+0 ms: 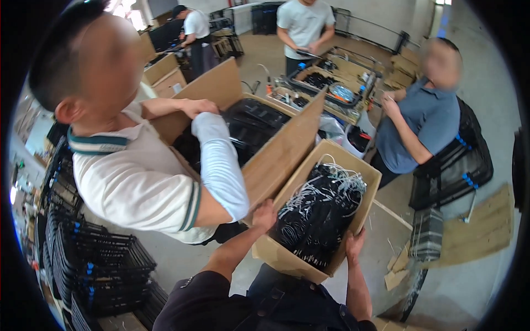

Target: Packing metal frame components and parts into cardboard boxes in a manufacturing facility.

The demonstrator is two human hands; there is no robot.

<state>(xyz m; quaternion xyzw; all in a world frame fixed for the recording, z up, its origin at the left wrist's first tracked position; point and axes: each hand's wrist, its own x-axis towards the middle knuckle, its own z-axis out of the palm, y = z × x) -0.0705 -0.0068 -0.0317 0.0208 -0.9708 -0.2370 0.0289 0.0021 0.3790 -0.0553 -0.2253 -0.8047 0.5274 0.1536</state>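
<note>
Brown cardboard forms the box (290, 263), held in front of the body and filled with black cords (312, 220) and pale strands (352, 185). Its opposite sides are gripped by the left hand (265, 216) and the right hand (355, 246), fingers partly curled against the walls. Beside it, black packages (256, 124) are contained in a larger box (282, 160).

The left hand (265, 216) holds the cardboard box (290, 265) at its left side, the right hand (355, 244) at its right; both bare forearms (234, 254) reach forward to it, the left slanting inward.
</note>
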